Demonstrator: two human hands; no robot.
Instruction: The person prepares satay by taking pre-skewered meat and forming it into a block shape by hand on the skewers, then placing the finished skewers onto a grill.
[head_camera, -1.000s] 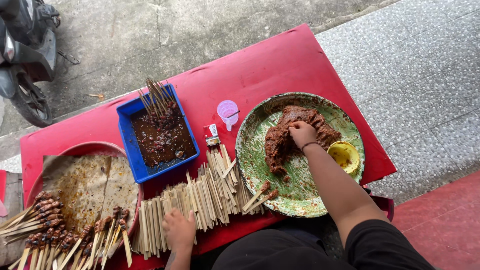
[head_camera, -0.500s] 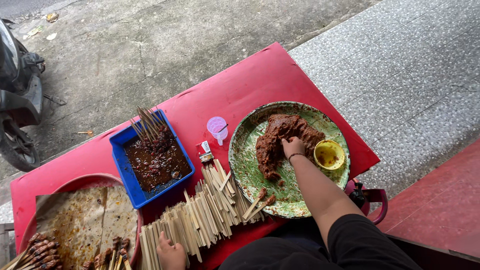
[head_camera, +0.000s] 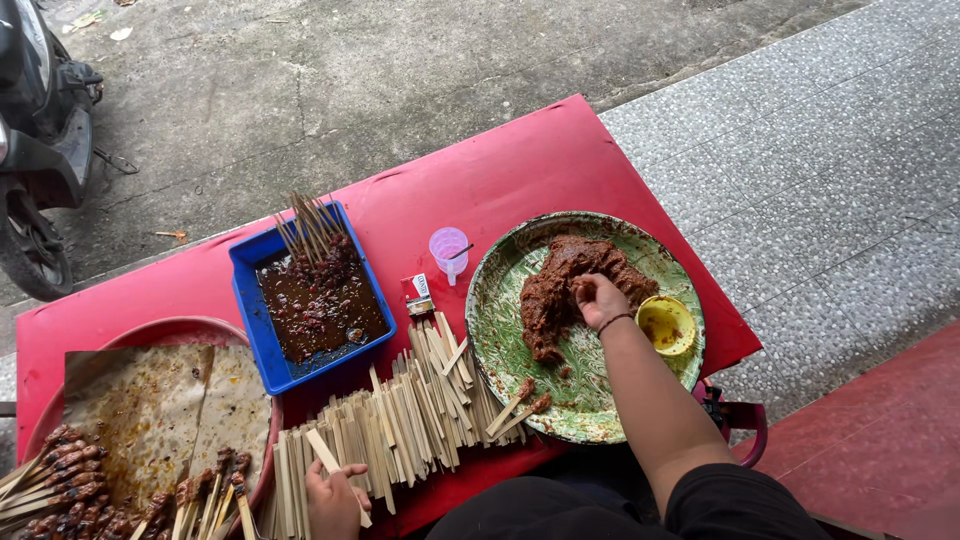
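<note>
— What's on the far left of the red desk?

— A lined tray of finished skewers, then a blue tub of dark marinade.

— And the left hand?

— Its fingers are clamped on one bamboo stick, lifted from the stick pile; its long axis runs up-left to down-right.

— The meat?

— The meat mound sits on the green plate, well right of the stick. The right hand is on it, fingers curled together, pinching meat.
</note>
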